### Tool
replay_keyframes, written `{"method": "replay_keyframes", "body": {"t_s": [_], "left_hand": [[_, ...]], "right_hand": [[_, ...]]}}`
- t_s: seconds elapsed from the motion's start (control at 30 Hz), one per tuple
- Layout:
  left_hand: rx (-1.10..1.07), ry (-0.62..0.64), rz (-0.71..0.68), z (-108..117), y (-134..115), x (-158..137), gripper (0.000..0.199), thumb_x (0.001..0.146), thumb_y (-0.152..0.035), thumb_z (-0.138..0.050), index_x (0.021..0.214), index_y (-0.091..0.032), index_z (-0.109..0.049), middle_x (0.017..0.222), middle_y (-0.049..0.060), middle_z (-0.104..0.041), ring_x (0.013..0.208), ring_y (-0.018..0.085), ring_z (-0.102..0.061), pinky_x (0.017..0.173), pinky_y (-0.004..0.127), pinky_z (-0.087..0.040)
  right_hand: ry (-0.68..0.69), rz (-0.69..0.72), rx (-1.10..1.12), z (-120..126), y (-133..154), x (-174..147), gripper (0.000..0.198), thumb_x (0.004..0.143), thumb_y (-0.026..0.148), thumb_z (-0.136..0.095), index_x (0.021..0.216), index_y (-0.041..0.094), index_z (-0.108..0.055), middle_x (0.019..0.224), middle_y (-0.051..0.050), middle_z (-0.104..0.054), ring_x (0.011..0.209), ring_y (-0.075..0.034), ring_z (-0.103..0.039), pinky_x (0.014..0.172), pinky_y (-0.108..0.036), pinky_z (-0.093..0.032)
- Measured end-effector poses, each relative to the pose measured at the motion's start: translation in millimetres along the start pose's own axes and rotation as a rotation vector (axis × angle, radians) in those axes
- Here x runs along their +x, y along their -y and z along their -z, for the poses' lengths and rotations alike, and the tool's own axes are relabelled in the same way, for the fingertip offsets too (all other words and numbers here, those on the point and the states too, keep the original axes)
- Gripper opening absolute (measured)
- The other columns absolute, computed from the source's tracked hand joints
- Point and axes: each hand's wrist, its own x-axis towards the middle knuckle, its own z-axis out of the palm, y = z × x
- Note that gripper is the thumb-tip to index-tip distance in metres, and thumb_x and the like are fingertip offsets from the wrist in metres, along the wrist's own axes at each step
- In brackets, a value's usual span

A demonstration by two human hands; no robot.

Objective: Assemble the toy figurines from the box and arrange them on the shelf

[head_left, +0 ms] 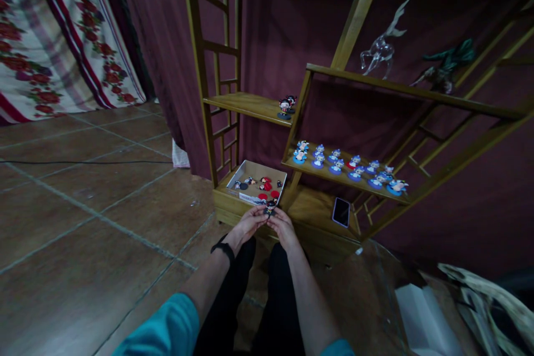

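A small dark-haired figurine (270,207) on a dark round base is held between my two hands, just in front of a cardboard box. My left hand (251,221) pinches it from the left, and my right hand (282,226) closes on it from the right. In the open box (233,196) lie several more figurines, some in red, along with red and dark round bases. Two similar dark-haired figurines (285,108) stand at the right end of the left shelf (242,103).
Blue-based figurines (337,166) stand in rows on the right shelf. A phone (341,212) lies on the bottom board. Higher up are a clear horse statuette (381,50) and a dark green one (448,64). A white box (423,317) sits on the floor at right.
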Motion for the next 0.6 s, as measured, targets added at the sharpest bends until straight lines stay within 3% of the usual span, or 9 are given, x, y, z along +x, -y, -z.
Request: {"method": "replay_keyframes", "body": {"t_s": [0.3, 0.6], "left_hand": [[0.001, 0.016, 0.054, -1.9, -2.1, -0.8, 0.041, 0.06, 0.001, -0.069, 0.098, -0.012, -0.063, 0.081, 0.007, -0.067, 0.069, 0.011, -0.063, 0.067, 0.021, -0.047], [-0.027, -0.034, 0.084, -4.8, -3.9, -2.4, 0.037, 0.066, 0.002, -0.064, 0.1, -0.012, -0.065, 0.077, 0.007, -0.067, 0.064, 0.01, -0.062, 0.064, 0.02, -0.049]], "right_hand": [[-0.013, 0.005, 0.002, -0.6, 0.6, -0.1, 0.045, 0.053, 0.017, -0.071, 0.097, 0.019, -0.06, 0.077, 0.0, -0.065, 0.062, -0.011, -0.057, 0.054, -0.022, -0.042], [-0.035, 0.005, -0.011, 0.0, -1.0, 1.1, 0.045, 0.052, 0.017, -0.07, 0.097, 0.018, -0.06, 0.069, 0.002, -0.062, 0.057, -0.01, -0.056, 0.051, -0.021, -0.041]]}}
